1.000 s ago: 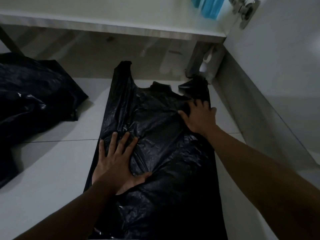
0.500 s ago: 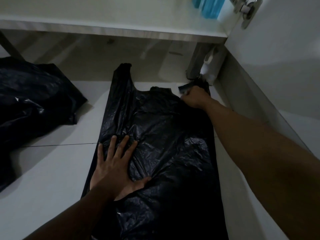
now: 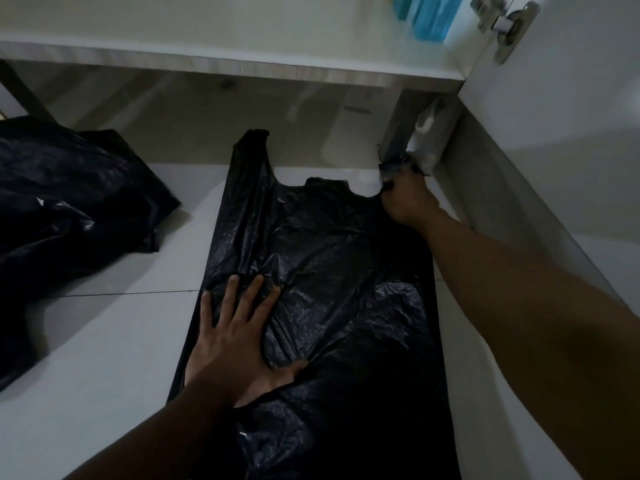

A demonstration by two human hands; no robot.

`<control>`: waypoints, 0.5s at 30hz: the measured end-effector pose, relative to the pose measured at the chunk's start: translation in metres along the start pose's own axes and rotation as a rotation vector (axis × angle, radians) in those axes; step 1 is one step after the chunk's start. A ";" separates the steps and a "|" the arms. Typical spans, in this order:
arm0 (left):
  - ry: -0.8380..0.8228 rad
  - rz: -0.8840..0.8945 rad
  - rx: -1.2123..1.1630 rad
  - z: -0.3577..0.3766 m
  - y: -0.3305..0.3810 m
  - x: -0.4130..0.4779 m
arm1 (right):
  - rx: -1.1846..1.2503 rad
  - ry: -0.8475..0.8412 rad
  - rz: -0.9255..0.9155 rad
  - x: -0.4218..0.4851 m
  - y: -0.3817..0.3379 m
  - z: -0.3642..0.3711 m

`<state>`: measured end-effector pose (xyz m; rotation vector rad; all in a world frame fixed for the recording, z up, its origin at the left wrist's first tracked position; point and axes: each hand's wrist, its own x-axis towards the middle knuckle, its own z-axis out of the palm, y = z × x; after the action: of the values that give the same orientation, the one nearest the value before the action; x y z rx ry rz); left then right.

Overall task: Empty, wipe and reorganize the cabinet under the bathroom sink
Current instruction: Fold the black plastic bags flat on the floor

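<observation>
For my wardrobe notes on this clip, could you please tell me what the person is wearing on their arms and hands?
Nothing shows: both forearms are bare as far as the picture reaches, with no sleeves in view. The left hand and right hand have no gloves, and no rings, watch or bracelets can be seen in the dim light.

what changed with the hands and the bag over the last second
The right hand left the middle of the flat black bag, reached forward to its right handle loop near the white bottle and closed on it, pulling it out straight. The left hand stayed pressed flat on the bag; the crumpled bag on the left did not move.
</observation>
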<state>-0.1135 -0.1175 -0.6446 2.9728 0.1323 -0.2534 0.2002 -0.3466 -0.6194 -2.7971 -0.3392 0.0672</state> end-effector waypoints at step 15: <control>-0.030 0.013 0.007 -0.003 0.003 -0.008 | -0.096 -0.484 0.010 -0.189 -0.068 -0.038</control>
<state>-0.1209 -0.1205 -0.6393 2.9743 0.1085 -0.2975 0.0047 -0.3415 -0.5603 -2.8469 -0.4481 0.7557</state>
